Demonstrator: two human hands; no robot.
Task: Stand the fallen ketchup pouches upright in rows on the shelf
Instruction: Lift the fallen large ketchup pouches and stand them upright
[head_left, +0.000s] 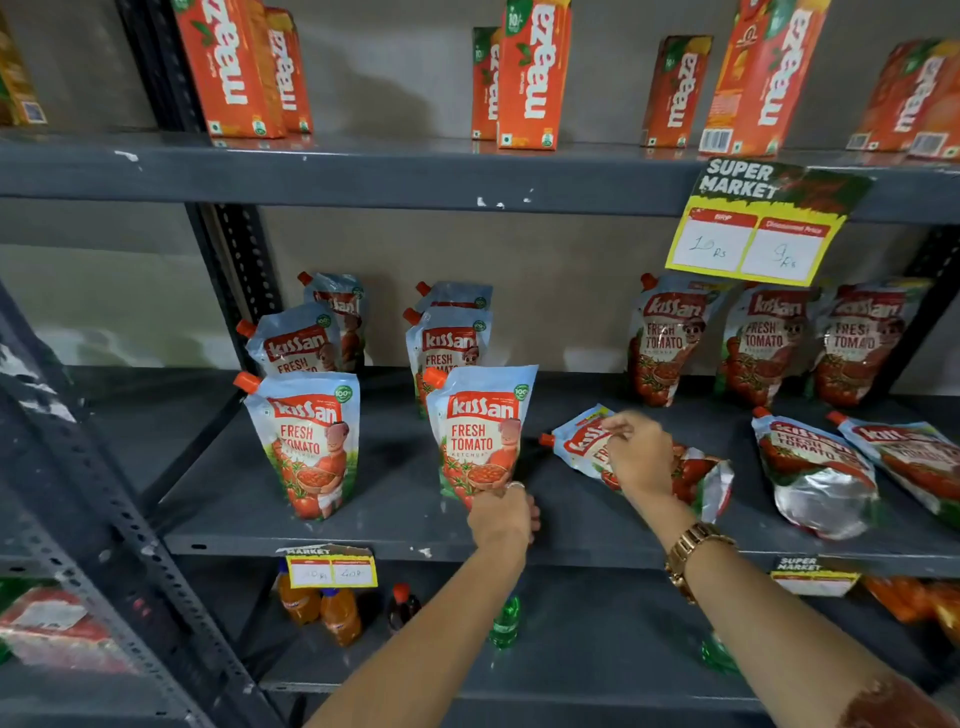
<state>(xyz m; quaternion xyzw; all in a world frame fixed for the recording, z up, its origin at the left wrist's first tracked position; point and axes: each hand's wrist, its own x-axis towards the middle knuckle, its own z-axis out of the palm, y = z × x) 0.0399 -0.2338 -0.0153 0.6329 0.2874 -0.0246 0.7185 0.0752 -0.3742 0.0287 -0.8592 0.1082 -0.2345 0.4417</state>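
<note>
Kissan ketchup pouches fill the middle shelf (363, 530). Two rows of upright pouches stand at the left and centre. My left hand (501, 517) grips the bottom of the front centre pouch (480, 431), which stands upright. My right hand (636, 457) rests on a fallen pouch (698, 478) lying flat with its orange cap pointing left, fingers pinching its upper edge. Two more fallen pouches (815, 467) (914, 457) lie to the right. Three upright pouches (670, 338) lean along the back wall at the right.
Orange Maaza juice cartons (535, 73) stand on the upper shelf. A yellow price tag (753, 239) hangs from that shelf's edge. Small drink bottles (340, 616) sit on the lower shelf. A dark metal upright (228, 270) rises at the left.
</note>
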